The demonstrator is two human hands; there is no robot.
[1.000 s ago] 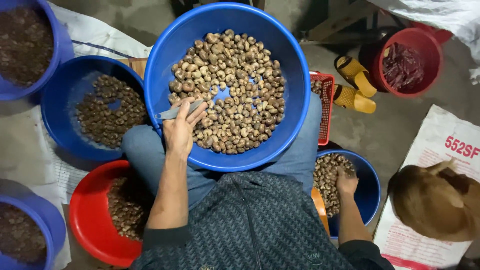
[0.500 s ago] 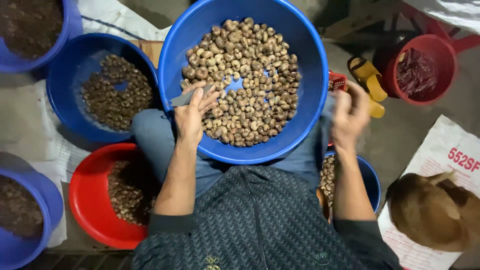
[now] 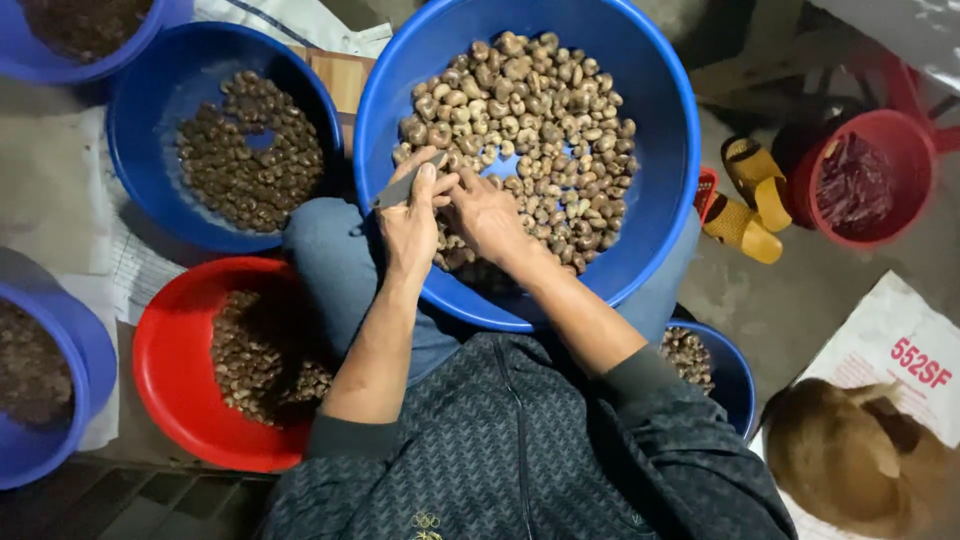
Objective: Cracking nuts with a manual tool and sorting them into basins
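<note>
Over the lap, at 12 o'clock: large blue basin [image 3: 660, 150] is held, over half covered with unpeeled nuts [image 3: 560, 120] | left hand [image 3: 412, 222] pinches small knife [image 3: 405, 187]; right hand [image 3: 487, 212] is closed on one nut | peeled output seen in red basin [image 3: 160, 350] at 8 o'clock | blade tip and held nut are hidden by fingers.
</note>
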